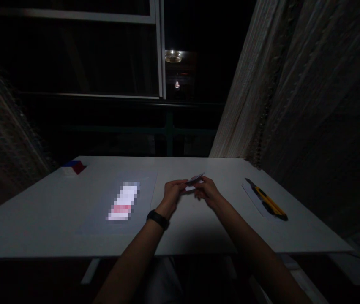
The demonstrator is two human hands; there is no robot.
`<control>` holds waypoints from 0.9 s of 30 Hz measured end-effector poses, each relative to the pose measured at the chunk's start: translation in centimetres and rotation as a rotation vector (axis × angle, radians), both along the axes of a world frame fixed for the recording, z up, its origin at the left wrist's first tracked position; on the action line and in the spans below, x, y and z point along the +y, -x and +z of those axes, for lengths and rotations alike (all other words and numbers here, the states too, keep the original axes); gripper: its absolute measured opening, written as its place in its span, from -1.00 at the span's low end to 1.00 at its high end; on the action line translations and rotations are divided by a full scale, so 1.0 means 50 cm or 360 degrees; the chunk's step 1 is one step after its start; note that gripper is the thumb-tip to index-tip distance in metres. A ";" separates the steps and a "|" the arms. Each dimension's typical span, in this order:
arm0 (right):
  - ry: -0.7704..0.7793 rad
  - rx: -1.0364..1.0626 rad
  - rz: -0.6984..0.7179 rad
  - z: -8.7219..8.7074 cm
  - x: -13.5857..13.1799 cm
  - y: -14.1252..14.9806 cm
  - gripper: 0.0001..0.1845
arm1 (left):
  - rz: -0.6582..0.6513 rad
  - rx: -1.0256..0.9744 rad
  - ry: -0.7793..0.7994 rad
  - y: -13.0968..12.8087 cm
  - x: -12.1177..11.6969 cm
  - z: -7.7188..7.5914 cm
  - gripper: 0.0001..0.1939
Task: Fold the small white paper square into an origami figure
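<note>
Over the middle of the white table, my left hand (174, 191) and my right hand (208, 190) pinch a small piece of folded paper (194, 184) between them. One part of the paper tilts up and looks dark, while a paler part shows beneath it. Both hands are closed, thumbs and fingers gripping its left and right sides. A dark band (158, 219) circles my left wrist. The dim light hides how the paper is folded.
On the white table (199, 236), a bright pixelated rectangle (123, 201) lies over a pale sheet (146, 196) at left. A blue, red and white block (72, 167) sits at the far left corner. At right, a yellow-black utility knife (270, 202) lies beside a thin pale strip (252, 199).
</note>
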State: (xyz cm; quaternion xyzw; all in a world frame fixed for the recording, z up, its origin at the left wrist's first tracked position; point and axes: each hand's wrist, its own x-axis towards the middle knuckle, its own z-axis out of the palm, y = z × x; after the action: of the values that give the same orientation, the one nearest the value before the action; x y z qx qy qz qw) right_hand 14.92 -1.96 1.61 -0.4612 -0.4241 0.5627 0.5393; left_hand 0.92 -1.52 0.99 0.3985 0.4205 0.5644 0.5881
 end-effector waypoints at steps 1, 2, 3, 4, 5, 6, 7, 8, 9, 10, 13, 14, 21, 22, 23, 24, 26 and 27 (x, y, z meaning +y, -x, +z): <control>0.0025 0.0028 -0.0010 -0.001 0.001 0.000 -0.64 | -0.0001 0.0003 0.0000 0.000 0.001 -0.001 -0.77; 0.0046 0.0058 -0.0018 -0.002 0.001 0.000 -0.65 | -0.0003 0.0005 -0.0003 0.001 0.002 -0.003 -0.76; 0.0062 0.0084 -0.0028 -0.004 0.003 -0.001 -0.67 | -0.0007 0.0009 -0.0007 0.001 0.003 -0.004 -0.76; 0.0072 0.0100 -0.0040 -0.005 0.004 -0.001 -0.68 | -0.0008 0.0014 -0.0012 0.001 0.003 -0.005 -0.76; 0.0075 0.0109 -0.0058 -0.007 0.005 -0.002 -0.69 | -0.0008 0.0017 -0.0019 0.001 0.003 -0.005 -0.76; 0.0078 0.0109 -0.0077 -0.008 0.006 -0.003 -0.70 | -0.0008 0.0018 -0.0025 0.001 0.003 -0.005 -0.76; 0.0081 0.0104 -0.0097 -0.009 0.007 -0.004 -0.71 | -0.0008 0.0015 -0.0027 0.000 0.003 -0.005 -0.76; 0.0082 0.0096 -0.0114 -0.009 0.007 -0.005 -0.71 | -0.0007 0.0010 -0.0027 0.000 0.002 -0.004 -0.76; 0.0080 0.0089 -0.0127 -0.009 0.007 -0.006 -0.70 | -0.0006 0.0004 -0.0027 0.000 0.001 -0.002 -0.76; 0.0077 0.0086 -0.0134 -0.008 0.007 -0.006 -0.70 | -0.0007 -0.0003 -0.0028 0.000 0.001 -0.001 -0.76; 0.0064 0.0105 -0.0126 -0.003 0.003 -0.005 -0.70 | 0.0001 -0.0007 -0.0025 0.002 -0.001 0.003 -0.77; 0.0062 0.0113 -0.0120 -0.001 0.002 -0.005 -0.71 | 0.0004 -0.0005 -0.0025 0.002 -0.002 0.004 -0.77; -0.0005 0.0145 -0.0196 -0.004 0.003 -0.001 -0.79 | -0.0001 0.0023 -0.0040 0.000 -0.001 0.003 -0.77; -0.0014 0.0137 -0.0200 -0.005 0.004 0.000 -0.79 | -0.0056 0.0006 -0.0055 -0.001 -0.001 0.002 -0.75; -0.0020 0.0124 -0.0200 -0.006 0.005 0.001 -0.78 | -0.0116 -0.0019 -0.0069 -0.002 -0.001 0.002 -0.73; -0.0026 0.0112 -0.0197 -0.007 0.005 0.003 -0.78 | -0.0168 -0.0047 -0.0079 -0.003 -0.001 0.001 -0.71; -0.0035 0.0087 -0.0183 -0.008 0.005 0.005 -0.78 | -0.0209 -0.0077 -0.0081 -0.003 0.000 -0.002 -0.70; -0.0035 0.0079 -0.0176 -0.009 0.004 0.005 -0.78 | -0.0193 -0.0071 -0.0076 -0.002 0.001 -0.003 -0.72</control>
State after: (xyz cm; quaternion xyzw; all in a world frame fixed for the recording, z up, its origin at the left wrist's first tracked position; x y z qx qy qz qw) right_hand 14.65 -1.75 1.18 -0.4639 -0.3907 0.5386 0.5848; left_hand 1.04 -1.47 0.82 0.4244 0.3688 0.5464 0.6208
